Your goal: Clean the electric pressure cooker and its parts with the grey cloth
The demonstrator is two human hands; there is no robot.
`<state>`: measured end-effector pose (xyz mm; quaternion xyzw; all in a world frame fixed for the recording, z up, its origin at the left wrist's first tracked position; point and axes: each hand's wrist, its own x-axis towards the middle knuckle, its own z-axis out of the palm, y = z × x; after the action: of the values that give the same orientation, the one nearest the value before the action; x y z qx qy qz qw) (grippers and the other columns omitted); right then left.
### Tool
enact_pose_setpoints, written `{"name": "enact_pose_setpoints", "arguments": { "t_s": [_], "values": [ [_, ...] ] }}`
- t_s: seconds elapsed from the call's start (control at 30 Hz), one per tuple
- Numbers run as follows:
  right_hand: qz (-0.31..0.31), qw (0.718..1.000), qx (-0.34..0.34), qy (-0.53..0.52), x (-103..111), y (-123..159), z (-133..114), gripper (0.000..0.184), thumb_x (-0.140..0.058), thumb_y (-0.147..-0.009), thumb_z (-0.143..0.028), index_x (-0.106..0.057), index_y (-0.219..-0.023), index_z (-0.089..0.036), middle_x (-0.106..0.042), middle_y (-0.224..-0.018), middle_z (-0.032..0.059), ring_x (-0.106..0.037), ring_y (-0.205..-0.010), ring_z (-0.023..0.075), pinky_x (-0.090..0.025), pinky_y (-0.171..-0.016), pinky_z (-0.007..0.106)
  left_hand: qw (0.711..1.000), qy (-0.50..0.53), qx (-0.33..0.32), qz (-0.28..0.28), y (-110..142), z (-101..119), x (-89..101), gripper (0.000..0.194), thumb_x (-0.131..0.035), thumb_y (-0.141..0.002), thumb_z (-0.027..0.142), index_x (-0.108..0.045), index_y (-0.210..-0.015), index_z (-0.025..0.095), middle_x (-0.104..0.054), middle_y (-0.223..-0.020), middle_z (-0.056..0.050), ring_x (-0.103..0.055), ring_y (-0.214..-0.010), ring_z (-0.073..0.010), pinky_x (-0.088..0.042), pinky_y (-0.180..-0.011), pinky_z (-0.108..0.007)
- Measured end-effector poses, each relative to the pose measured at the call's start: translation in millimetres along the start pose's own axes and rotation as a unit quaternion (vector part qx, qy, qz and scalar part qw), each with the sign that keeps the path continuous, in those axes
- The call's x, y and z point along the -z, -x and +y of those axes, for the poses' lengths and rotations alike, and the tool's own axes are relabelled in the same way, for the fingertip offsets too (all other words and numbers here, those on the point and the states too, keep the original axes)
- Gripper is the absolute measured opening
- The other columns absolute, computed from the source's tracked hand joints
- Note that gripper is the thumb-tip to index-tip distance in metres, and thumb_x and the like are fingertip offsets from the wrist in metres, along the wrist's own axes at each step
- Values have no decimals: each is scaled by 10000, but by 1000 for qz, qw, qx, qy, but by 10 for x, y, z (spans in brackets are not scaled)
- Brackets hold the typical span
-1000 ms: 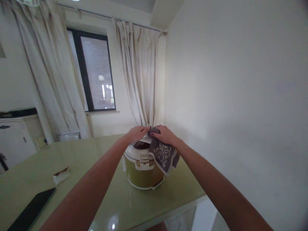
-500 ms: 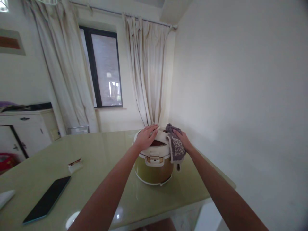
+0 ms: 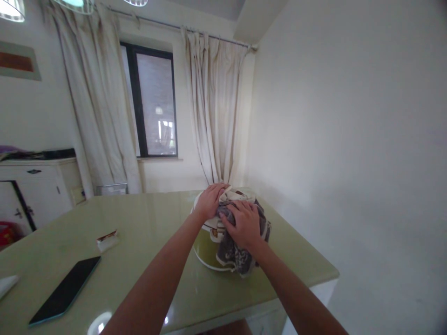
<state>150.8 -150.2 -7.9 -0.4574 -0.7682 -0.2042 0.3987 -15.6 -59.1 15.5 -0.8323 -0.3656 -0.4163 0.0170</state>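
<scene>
A rice cooker [image 3: 206,246] with a white lid and a shiny greenish body stands on the table. My left hand [image 3: 209,202] rests on the left of its lid, fingers stretched out. My right hand [image 3: 243,223] presses a dark grey patterned towel [image 3: 232,253] against the front and top of the lid, its fingers curled over the bunched cloth. Much of the lid, the front latch and the cooker's right side are hidden under the towel and that hand.
The pale green glossy table [image 3: 146,218] meets the wall at the right. Towards the left lie a dark phone or tablet [image 3: 66,288], a small white packet [image 3: 107,241] and a white object [image 3: 7,284] at the frame's edge. A white cabinet [image 3: 42,186] stands behind.
My right hand has moved left and towards me with the towel, from the lid's right side onto its front. The towel now covers the latch. My left hand stays on the lid.
</scene>
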Motion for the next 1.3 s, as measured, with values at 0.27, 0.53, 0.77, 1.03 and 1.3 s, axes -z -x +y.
{"name": "enact_pose_setpoints", "arguments": {
  "t_s": [0.27, 0.53, 0.77, 1.03, 1.3],
  "values": [
    [-48, 987, 109, -107, 152, 26, 188, 214, -706, -933, -446, -744, -950, -236, -747, -1083, 69, -619, -1033, 261, -399, -961, 432, 983, 143, 115, 15, 0, -58, 34, 562, -266, -1092, 477, -719, -1289, 209, -735, -1344, -79, -650, -1281, -229, -471, -1157, -395],
    [74, 990, -7, -123, 122, 240, 688, 204, -661, -956, -414, -760, -933, -237, -708, -1034, 89, -615, -997, 274, -483, -921, 430, 977, 159, 139, 23, 14, -64, -3, 619, -276, -1076, 563, -729, -1310, 211, -722, -1382, -77, -626, -1326, -243, -412, -1213, -404],
    [-55, 989, 115, -80, 57, -104, 61, 279, -762, -899, -513, -776, -994, -251, -724, -1158, 66, -599, -1105, 278, -391, -968, 460, 942, 272, 195, -4, -43, -131, -1, 880, -125, -1033, 720, -761, -1289, 169, -772, -1291, -97, -688, -1222, -280, -477, -1149, -433],
    [22, 975, 130, -177, 57, 145, 249, 205, -731, -897, -442, -722, -900, -237, -731, -1060, 60, -618, -996, 251, -451, -922, 431, 967, 190, 167, -11, 6, -92, 18, 789, -127, -1064, 647, -724, -1343, 213, -716, -1398, -79, -615, -1344, -267, -404, -1219, -440],
    [62, 982, 11, -176, 125, 184, 598, 204, -675, -939, -394, -684, -817, -231, -677, -917, 65, -616, -906, 241, -513, -872, 404, 991, 87, 102, 3, 12, 37, 22, 709, -113, -1100, 535, -704, -1322, 213, -704, -1373, -89, -613, -1331, -226, -440, -1193, -400]
  ]
}}
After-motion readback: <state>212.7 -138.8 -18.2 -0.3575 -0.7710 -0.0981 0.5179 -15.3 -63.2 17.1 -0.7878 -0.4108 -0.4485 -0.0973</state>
